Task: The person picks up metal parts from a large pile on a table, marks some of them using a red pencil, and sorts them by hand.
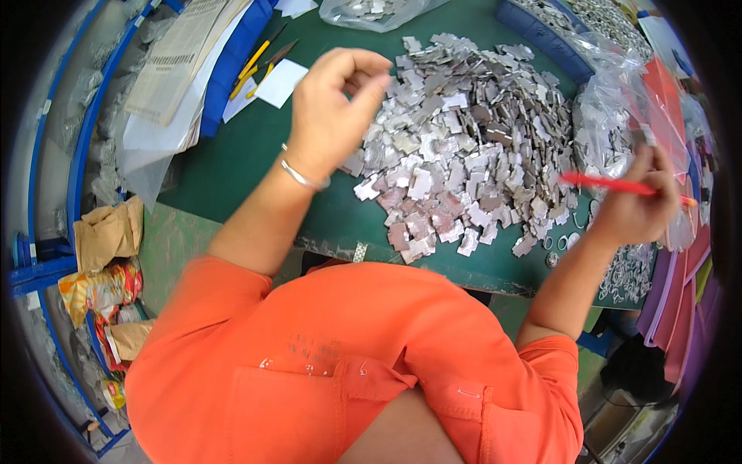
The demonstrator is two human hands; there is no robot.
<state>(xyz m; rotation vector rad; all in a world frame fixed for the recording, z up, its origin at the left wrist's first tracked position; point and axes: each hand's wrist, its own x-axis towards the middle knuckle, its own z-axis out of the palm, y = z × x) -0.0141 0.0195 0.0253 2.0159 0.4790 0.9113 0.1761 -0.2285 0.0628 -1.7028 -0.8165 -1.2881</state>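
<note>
My left hand is raised at the left edge of a big heap of flat silvery metal pieces. Its fingers are curled and the thumb comes close to the index fingertip; whatever may sit between them is hidden. To the right of the heap, my right hand is closed round a slim red pen-shaped tool, which points left toward the metal pieces. Near the raised fingers of that hand shows a small pale bit; I cannot tell whether they hold it. A clear plastic bag lies just behind this hand.
The heap lies on a green tabletop. Yellow-handled pliers and white paper lie back left, beside a blue bin. Another blue bin stands back right. Small metal rings and hooks lie front right.
</note>
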